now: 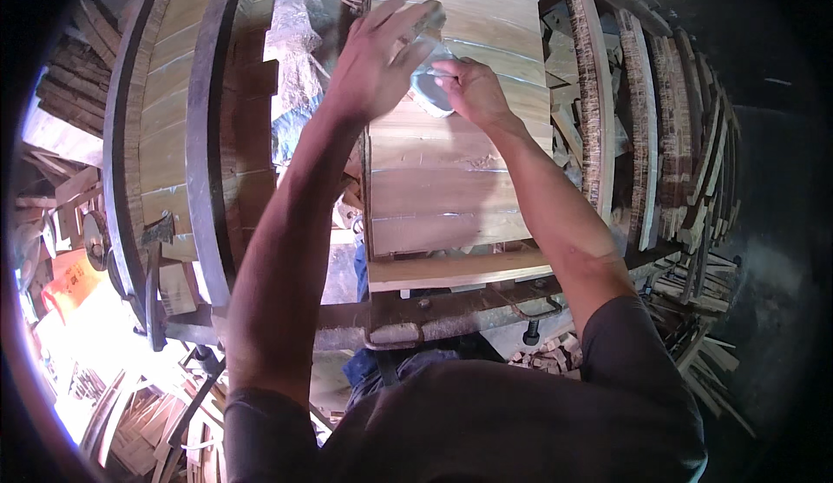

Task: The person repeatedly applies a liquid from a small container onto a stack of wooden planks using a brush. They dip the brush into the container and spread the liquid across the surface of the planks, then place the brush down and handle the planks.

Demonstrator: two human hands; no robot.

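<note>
My right hand (475,92) pinches the rim of a small translucent plastic container (432,94), tilted over a panel of pale wooden boards (442,184). My left hand (373,62) is raised just left of the container, its fingers stretched out and partly smeared by motion. A small dark patch by its fingertips is too blurred to make out. Shiny whitish lines run along several of the panel's joints. At the panel's near end lies a separate wooden strip (460,269), with a gap between it and the boards.
A metal frame bar (338,327) crosses in front of my body. To the left stand dark clamp bars (208,136) around another board panel (165,92); a hammer-like tool (154,257) leans there. Upright panels (590,92) stand at right. Wood offcuts (147,435) litter the lower left.
</note>
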